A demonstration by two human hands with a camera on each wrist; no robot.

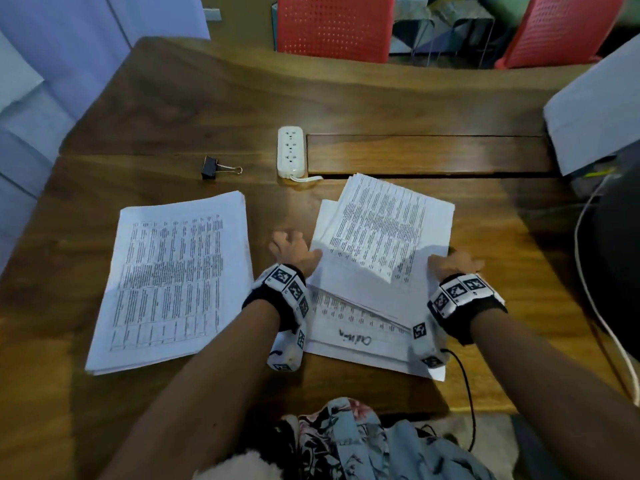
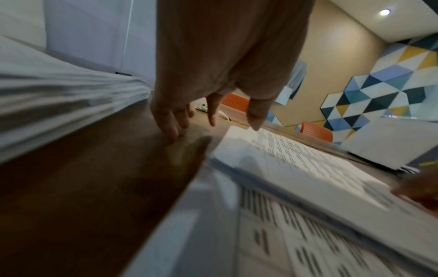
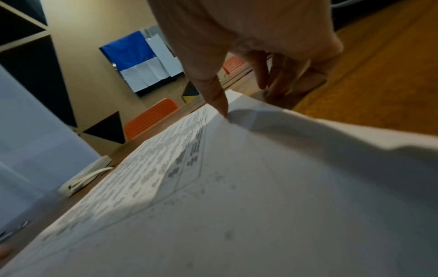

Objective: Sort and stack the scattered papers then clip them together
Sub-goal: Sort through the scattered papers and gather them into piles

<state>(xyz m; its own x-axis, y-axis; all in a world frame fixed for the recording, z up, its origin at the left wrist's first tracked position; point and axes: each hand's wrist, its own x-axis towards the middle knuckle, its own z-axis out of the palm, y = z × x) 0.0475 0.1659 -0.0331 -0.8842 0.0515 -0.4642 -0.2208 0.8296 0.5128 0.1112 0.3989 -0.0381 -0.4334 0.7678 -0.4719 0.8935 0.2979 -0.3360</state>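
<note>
A loose pile of printed papers [image 1: 377,244] lies askew at the table's right centre, its sheets fanned at different angles. My left hand [image 1: 291,249] is at the pile's left edge. In the left wrist view its straight fingers [image 2: 171,127] touch the wood while the thumb rests on the paper corner. At the right edge is my right hand [image 1: 453,261]: the thumb [image 3: 221,106] presses the top sheet and the fingers reach down past the edge. A squared stack of papers [image 1: 173,282] lies to the left. A black binder clip [image 1: 211,167] sits beyond it.
A white power strip [image 1: 291,150] with its cord lies just beyond the loose pile, beside a long slot in the wooden table [image 1: 207,109]. A grey device [image 1: 595,112] and cables occupy the right edge. Red chairs [image 1: 334,26] stand behind the table.
</note>
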